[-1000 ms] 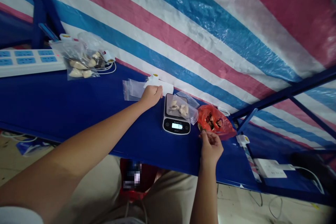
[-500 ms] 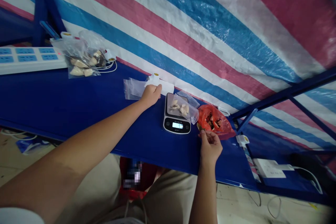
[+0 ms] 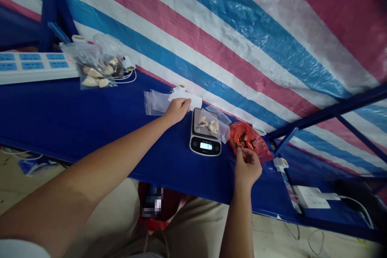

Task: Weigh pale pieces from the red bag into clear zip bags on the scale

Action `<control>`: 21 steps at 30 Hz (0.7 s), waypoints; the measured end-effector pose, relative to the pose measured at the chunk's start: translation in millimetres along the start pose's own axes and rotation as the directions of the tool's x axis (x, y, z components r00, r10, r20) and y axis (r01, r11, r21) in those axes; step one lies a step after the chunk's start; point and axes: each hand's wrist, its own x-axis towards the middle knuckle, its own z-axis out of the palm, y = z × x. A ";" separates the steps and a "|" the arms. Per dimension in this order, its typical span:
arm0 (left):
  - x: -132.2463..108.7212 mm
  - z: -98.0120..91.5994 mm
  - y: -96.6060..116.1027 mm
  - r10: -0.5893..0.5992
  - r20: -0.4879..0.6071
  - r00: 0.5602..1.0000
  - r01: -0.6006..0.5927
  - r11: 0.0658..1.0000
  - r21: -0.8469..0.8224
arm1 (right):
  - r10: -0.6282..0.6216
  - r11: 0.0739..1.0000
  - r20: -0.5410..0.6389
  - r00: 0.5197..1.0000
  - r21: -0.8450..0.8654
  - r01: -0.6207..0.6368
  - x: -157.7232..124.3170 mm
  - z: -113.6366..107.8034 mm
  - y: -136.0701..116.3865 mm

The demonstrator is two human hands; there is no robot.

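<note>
A small digital scale (image 3: pixel 205 145) stands on the blue table (image 3: pixel 90 117), with a clear bag of pale pieces (image 3: pixel 211 126) lying on its pan. My left hand (image 3: pixel 177 109) rests just left of the scale, fingers curled on a white paper slip (image 3: pixel 189 98) beside empty clear bags (image 3: pixel 155 102). My right hand (image 3: pixel 247 166) is at the near edge of a red plastic bag (image 3: pixel 249 140) of brown pieces, right of the scale, fingers pinched together at the bag's rim; whether they hold a piece is hidden.
A white power strip (image 3: pixel 33 66) lies at the far left, with filled clear bags (image 3: pixel 92 70) and a white cable beside it. A striped tarpaulin (image 3: pixel 242 28) backs the table. Another white adapter (image 3: pixel 311 196) sits on the lower right shelf.
My right hand has moved slightly up toward the red bag's rim. My left hand stays by the paper slip. The view has shifted a little.
</note>
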 end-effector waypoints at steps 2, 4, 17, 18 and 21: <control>0.8 0.0 -1.3 0.004 0.002 1.000 -0.004 1.000 0.002 | -0.024 0.999 0.003 1.000 -0.035 0.024 10.8 2.1 -0.1; 1.1 0.1 -2.0 0.006 0.018 1.000 -0.006 1.000 0.001 | -0.029 0.999 0.062 0.998 -0.036 0.031 22.0 8.2 -0.6; -0.7 5.1 6.6 0.116 0.168 0.979 -0.128 0.990 0.063 | 0.109 0.945 0.565 0.818 0.197 -0.261 57.4 75.0 -37.5; 1.1 5.8 5.2 0.106 0.148 0.983 -0.117 0.991 0.067 | 0.100 0.942 0.594 0.798 0.202 -0.268 60.0 77.6 -39.8; 4.7 7.8 2.5 0.078 0.105 0.991 -0.085 0.994 0.063 | 0.068 0.924 0.643 0.763 0.248 -0.292 63.5 82.9 -39.9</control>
